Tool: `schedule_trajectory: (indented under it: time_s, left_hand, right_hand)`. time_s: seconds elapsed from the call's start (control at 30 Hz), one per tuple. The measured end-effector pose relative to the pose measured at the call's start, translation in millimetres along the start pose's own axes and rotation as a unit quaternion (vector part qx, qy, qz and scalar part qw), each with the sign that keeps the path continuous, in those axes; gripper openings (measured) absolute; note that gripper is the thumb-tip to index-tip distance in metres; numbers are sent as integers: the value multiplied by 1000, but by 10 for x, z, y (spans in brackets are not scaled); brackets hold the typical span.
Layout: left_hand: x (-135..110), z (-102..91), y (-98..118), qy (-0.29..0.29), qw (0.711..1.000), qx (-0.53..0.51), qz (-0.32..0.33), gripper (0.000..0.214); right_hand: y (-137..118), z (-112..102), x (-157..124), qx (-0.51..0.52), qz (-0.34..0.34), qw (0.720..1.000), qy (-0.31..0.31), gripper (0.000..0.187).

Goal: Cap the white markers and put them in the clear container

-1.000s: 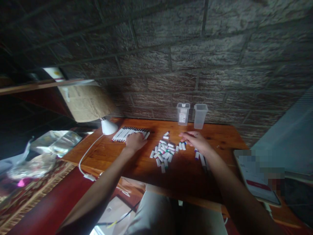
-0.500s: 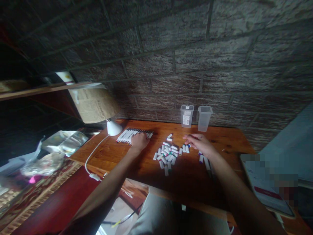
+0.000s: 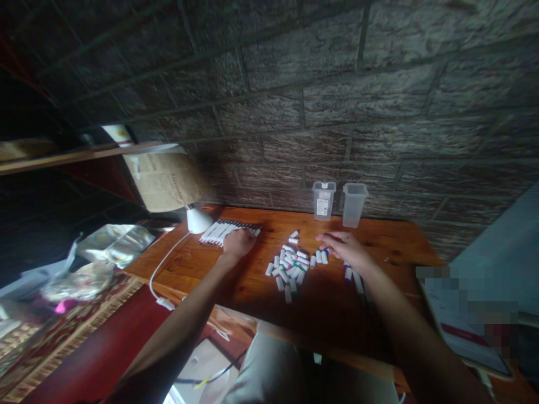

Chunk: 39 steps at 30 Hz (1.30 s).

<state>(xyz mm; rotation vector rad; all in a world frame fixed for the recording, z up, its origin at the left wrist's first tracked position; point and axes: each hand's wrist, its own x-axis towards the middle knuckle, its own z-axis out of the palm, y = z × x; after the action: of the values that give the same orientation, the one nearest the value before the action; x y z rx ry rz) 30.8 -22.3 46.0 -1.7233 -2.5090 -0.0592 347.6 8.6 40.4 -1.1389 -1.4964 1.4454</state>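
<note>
A row of white markers (image 3: 219,232) with dark ends lies side by side at the left of the wooden table. My left hand (image 3: 238,243) rests over the right part of this row, fingers curled under and mostly hidden; whatever they grip does not show. Right of it is a loose pile of short white marker pieces (image 3: 290,264) with coloured ends. My right hand (image 3: 343,247) hovers just right of the pile, fingers loosely stretched and apart, with nothing visible in them. Below its fingers are a few more short white pieces (image 3: 322,257). Longer white markers (image 3: 357,282) lie partly behind my right forearm.
Two clear plastic containers (image 3: 354,206) stand at the table's back by the brick wall. A lamp (image 3: 197,220) with a paper-like shade stands at the left, its cord hanging over the edge. A tablet (image 3: 467,331) lies at the right. Plastic bags (image 3: 113,241) lie beyond the left edge.
My left hand has slid slightly left over the marker row. My right hand stays in nearly the same place, and the view has shifted a little.
</note>
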Motion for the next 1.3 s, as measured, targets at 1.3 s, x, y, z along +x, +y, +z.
schedule_trajectory:
  time_s: [1.3]
  left_hand:
    - [-165,311,-56,164,974,-109,116,39]
  right_hand:
    - [36,-114,-828,-613,140,768,126,25]
